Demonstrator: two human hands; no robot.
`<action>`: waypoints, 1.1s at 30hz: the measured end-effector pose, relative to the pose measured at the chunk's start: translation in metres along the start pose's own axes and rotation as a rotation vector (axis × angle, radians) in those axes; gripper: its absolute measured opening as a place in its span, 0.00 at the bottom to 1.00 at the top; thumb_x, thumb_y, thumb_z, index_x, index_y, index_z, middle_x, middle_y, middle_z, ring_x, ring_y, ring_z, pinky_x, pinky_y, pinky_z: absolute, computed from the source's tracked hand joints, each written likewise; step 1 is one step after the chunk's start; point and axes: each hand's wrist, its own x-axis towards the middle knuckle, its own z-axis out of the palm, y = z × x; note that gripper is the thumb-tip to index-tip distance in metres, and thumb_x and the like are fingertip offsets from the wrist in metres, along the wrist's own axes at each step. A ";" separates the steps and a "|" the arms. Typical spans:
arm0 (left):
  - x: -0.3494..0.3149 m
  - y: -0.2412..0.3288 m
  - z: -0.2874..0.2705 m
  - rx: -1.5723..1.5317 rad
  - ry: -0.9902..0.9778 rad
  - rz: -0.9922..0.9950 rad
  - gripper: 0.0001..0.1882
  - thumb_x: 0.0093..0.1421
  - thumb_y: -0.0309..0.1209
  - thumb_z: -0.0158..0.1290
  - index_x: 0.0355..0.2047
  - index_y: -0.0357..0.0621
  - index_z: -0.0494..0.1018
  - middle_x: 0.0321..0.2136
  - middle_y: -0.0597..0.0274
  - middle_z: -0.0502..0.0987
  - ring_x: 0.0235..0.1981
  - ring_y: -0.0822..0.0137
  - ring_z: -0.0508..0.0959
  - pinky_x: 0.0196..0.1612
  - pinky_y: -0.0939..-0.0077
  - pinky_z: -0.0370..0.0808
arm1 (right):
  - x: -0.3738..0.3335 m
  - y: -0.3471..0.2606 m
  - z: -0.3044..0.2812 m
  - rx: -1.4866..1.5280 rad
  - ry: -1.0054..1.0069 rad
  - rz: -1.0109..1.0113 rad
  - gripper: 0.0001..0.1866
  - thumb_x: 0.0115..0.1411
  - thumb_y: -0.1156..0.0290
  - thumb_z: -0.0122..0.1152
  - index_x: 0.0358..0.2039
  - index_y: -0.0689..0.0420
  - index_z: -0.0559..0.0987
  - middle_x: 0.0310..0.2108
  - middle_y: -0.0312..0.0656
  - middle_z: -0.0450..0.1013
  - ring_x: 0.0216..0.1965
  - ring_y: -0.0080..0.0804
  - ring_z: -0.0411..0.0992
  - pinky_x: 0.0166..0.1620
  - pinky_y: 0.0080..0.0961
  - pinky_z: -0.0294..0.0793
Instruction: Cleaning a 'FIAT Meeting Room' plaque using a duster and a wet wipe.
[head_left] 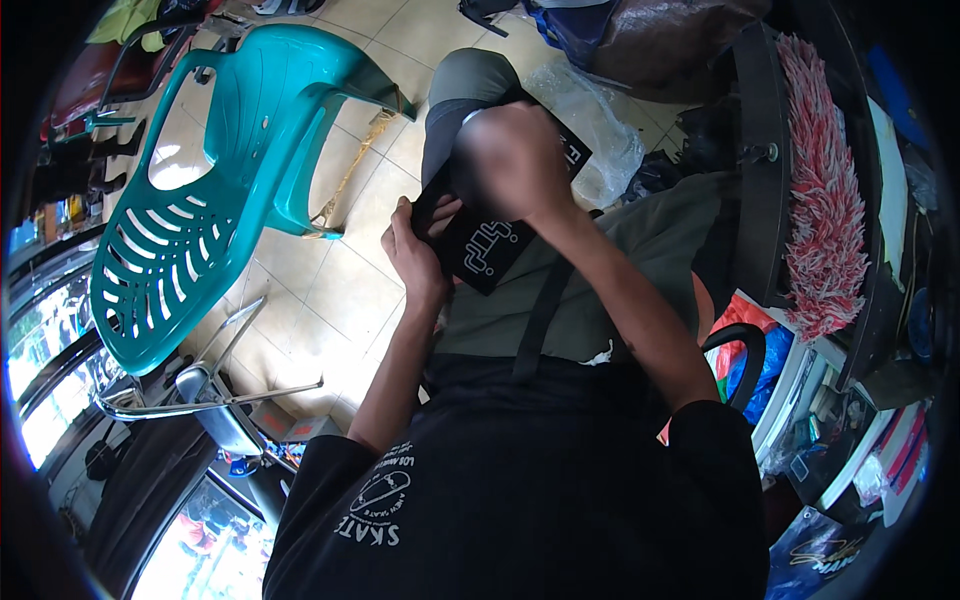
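Both hands grasp a black pouch (487,245) above the lap.
The left hand (412,245) grips its edge and the right hand (512,160) its top; a teal plastic chair (215,180) stands near on the left.

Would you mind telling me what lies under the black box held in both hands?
Under the black box lies the person's lap in olive trousers. The right hand covers its top; the left hand holds its edge. Anything directly beneath is hidden.

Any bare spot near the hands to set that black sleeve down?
Tiled floor between the teal plastic chair and the person's knee is bare. The lap under the right hand is open too. Right side is crowded: shelf edge with a red-white duster and bags. Left hand grips the black sleeve.
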 end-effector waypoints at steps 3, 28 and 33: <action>0.003 -0.002 0.002 -0.015 -0.028 -0.031 0.28 0.69 0.42 0.39 0.37 0.19 0.71 0.32 0.38 0.80 0.30 0.59 0.82 0.38 0.75 0.77 | 0.010 0.011 -0.010 0.038 0.014 0.043 0.06 0.55 0.79 0.60 0.34 0.58 0.76 0.34 0.44 0.72 0.37 0.45 0.71 0.42 0.39 0.71; 0.033 0.051 -0.030 0.548 -0.154 0.204 0.15 0.62 0.34 0.59 0.40 0.33 0.77 0.28 0.58 0.80 0.25 0.75 0.76 0.33 0.82 0.71 | -0.046 -0.039 -0.075 0.028 -0.066 -0.045 0.19 0.59 0.56 0.62 0.22 0.58 0.71 0.40 0.44 0.69 0.40 0.42 0.66 0.45 0.37 0.65; 0.007 0.041 -0.011 1.302 0.265 1.024 0.32 0.50 0.31 0.65 0.57 0.49 0.68 0.58 0.49 0.62 0.60 0.48 0.61 0.63 0.50 0.52 | -0.072 -0.043 -0.049 0.019 -0.205 -0.059 0.14 0.54 0.62 0.65 0.22 0.60 0.74 0.37 0.44 0.69 0.43 0.44 0.68 0.46 0.38 0.66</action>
